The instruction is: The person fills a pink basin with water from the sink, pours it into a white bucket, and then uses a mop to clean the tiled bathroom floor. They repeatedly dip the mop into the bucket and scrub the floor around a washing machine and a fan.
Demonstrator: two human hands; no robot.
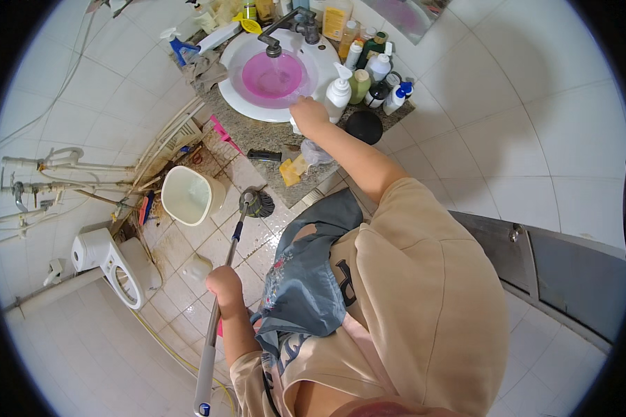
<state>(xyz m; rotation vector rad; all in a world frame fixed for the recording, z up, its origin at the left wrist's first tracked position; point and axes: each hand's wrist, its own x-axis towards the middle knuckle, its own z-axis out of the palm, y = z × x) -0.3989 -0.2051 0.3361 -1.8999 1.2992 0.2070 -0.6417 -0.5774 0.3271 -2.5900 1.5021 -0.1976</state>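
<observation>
My left hand (224, 285) is closed around the metal pole (229, 256) of a mop. Its dark, stringy mop head (261, 204) rests on the wet tiled floor. My right hand (311, 115), fingers curled, is at the front rim of the white washbasin (230, 103). A small white thing (295, 126) shows just below that hand; whether it is gripped is hidden. Close beside stands a white pump bottle (338, 96). Water runs from the dark faucet (274, 49) into a pink basin (249, 83) inside the washbasin.
Several bottles (378, 68) crowd the stone counter (255, 136)'s right side. A black round object (364, 127), yellow sponge pieces (290, 173) and a dark-handled item (264, 155) lie nearer. A cream bucket (187, 195) holding water, a white jug (196, 268) and wall pipes (91, 180) are on the left.
</observation>
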